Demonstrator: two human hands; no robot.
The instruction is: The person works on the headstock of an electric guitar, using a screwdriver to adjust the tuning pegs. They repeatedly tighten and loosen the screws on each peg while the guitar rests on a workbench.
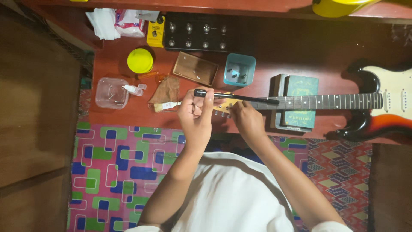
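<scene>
Right at the guitar headstock (223, 107), both hands work close together. The left hand (195, 112) is closed around the grip end of a long black tool (236, 96), its fingers curled over the handle, and the shaft runs away from that grip toward the neck (326, 101), lying along the strings. The right hand (248, 119) sits just beside it, fingers bent down onto the headstock by the tuners; whether it pinches anything there cannot be told. Beyond the grip the neck stretches across a stack of books (296, 103) that props it up, ending at the sunburst guitar body (382, 107). Just past the left hand lie a brown cloth (166, 90) and a small white bottle (134, 89), with a clear plastic container (111, 93) next to them. Farther from the hands stand a shallow wooden tray (195, 68), a teal box (239, 70), a yellow round lid (140, 60) and a black pedal board (196, 31), all on the reddish wooden desk (300, 47).
</scene>
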